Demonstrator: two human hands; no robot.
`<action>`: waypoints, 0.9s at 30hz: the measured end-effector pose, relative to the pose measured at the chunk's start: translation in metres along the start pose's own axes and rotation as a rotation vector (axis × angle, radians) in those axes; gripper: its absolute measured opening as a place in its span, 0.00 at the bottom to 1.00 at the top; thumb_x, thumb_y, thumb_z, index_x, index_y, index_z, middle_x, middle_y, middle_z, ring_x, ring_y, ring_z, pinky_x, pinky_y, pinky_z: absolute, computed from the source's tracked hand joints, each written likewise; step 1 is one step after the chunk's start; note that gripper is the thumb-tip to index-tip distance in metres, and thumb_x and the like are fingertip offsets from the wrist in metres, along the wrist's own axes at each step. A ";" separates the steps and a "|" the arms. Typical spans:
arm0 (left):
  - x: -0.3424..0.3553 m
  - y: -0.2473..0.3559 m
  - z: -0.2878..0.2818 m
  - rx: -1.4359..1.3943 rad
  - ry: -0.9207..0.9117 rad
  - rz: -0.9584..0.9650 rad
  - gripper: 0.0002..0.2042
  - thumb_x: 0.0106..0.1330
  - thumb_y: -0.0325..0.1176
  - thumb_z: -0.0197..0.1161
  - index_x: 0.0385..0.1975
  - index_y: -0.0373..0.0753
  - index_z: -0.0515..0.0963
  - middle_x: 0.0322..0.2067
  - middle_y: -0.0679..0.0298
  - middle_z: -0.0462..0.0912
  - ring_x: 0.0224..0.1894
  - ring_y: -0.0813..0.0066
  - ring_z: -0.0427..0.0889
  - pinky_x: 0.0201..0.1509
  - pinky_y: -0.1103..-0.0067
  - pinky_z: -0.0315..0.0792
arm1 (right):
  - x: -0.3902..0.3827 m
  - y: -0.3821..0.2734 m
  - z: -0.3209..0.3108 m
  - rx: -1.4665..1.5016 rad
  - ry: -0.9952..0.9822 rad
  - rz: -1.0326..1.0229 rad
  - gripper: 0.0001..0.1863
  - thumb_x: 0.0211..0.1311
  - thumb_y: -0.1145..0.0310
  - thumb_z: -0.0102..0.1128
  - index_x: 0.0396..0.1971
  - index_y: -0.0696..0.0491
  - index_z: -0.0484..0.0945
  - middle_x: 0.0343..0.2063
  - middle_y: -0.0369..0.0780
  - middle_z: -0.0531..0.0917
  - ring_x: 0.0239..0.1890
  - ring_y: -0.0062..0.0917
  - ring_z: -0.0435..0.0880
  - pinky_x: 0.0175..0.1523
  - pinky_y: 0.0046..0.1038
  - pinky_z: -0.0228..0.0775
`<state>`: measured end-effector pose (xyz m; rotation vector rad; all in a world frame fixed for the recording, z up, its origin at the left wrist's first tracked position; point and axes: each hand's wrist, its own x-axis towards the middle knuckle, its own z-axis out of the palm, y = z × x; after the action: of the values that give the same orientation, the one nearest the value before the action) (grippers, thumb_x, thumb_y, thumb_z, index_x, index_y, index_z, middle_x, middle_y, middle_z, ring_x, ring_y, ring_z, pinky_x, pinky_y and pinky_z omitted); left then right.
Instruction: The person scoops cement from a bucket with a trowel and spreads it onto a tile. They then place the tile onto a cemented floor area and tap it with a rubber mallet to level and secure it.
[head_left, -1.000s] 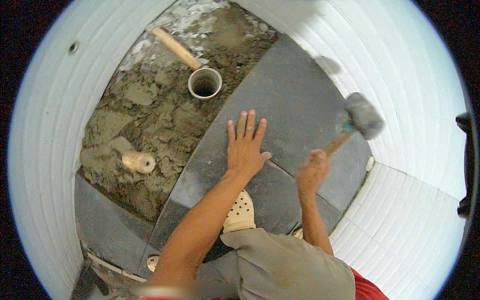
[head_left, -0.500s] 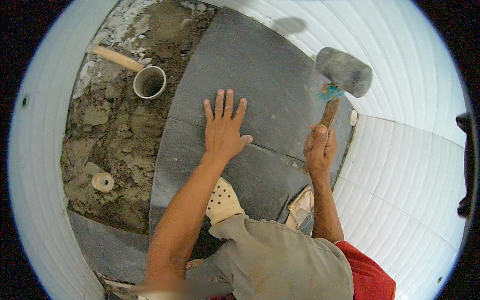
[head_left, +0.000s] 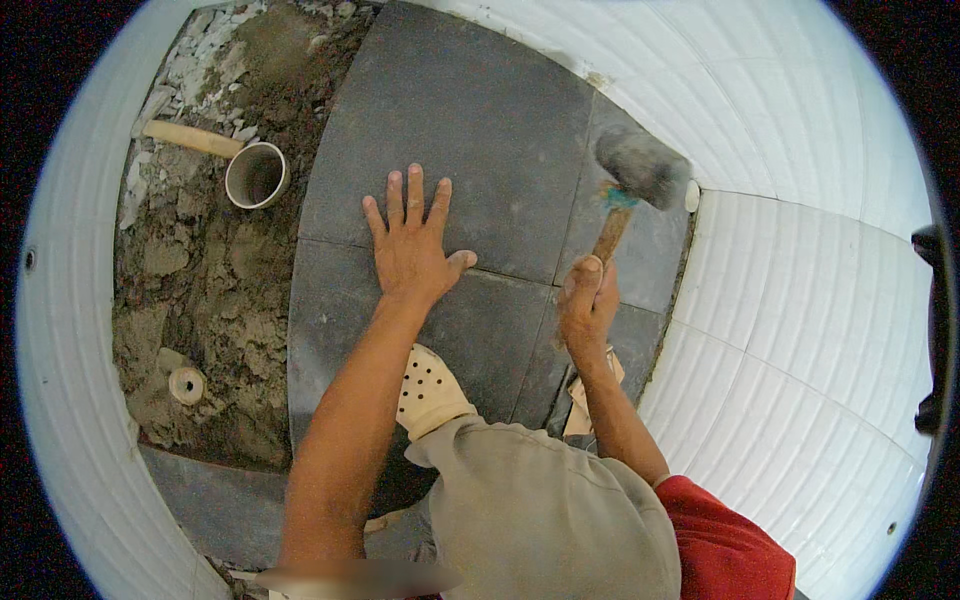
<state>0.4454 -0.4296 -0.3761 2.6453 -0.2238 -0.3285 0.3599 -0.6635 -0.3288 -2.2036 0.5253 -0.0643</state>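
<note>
My left hand (head_left: 412, 245) lies flat with spread fingers on a large dark grey floor tile (head_left: 460, 120), close to the joint with the tile nearer me. My right hand (head_left: 588, 300) is wrapped round the wooden handle of a rubber mallet (head_left: 640, 168). The mallet's dark head is slightly blurred, and some teal material shows where it meets the handle. It appears over the narrower tile (head_left: 622, 265) beside the right wall; whether it touches that tile I cannot tell.
Rough mortar (head_left: 210, 300) and rubble fill the left side, with an upright open pipe (head_left: 257, 176), a wooden handle (head_left: 192, 137) and a small round pipe end (head_left: 187, 385). White wall tiles (head_left: 770, 290) rise at right. My cream clog (head_left: 432, 390) rests on the tiles.
The mallet has come down and to the left in my right hand. The whole view has shifted a little; my left hand stays flat on the tile.
</note>
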 end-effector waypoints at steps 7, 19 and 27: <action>0.000 -0.001 0.000 0.026 -0.021 -0.014 0.53 0.52 0.66 0.69 0.77 0.52 0.56 0.79 0.53 0.44 0.80 0.46 0.39 0.77 0.40 0.36 | -0.005 -0.013 0.038 -0.265 -0.053 -0.119 0.24 0.79 0.50 0.44 0.41 0.59 0.73 0.24 0.48 0.78 0.27 0.47 0.78 0.34 0.44 0.69; -0.003 0.008 -0.013 -0.011 0.011 -0.031 0.50 0.54 0.60 0.73 0.76 0.51 0.58 0.79 0.54 0.45 0.80 0.49 0.39 0.78 0.41 0.35 | 0.018 -0.029 0.052 -0.130 -0.021 -0.068 0.25 0.79 0.47 0.45 0.38 0.57 0.75 0.22 0.43 0.78 0.24 0.36 0.78 0.33 0.39 0.69; 0.056 0.007 -0.020 -0.019 0.081 0.048 0.52 0.48 0.54 0.78 0.75 0.50 0.60 0.79 0.51 0.45 0.80 0.45 0.41 0.79 0.45 0.37 | 0.067 -0.072 0.024 0.174 -0.073 0.082 0.22 0.79 0.51 0.46 0.44 0.56 0.77 0.21 0.35 0.76 0.23 0.21 0.74 0.29 0.29 0.65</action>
<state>0.5033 -0.4390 -0.3661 2.6233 -0.2559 -0.2063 0.4509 -0.6324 -0.2983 -2.0055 0.5483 0.0139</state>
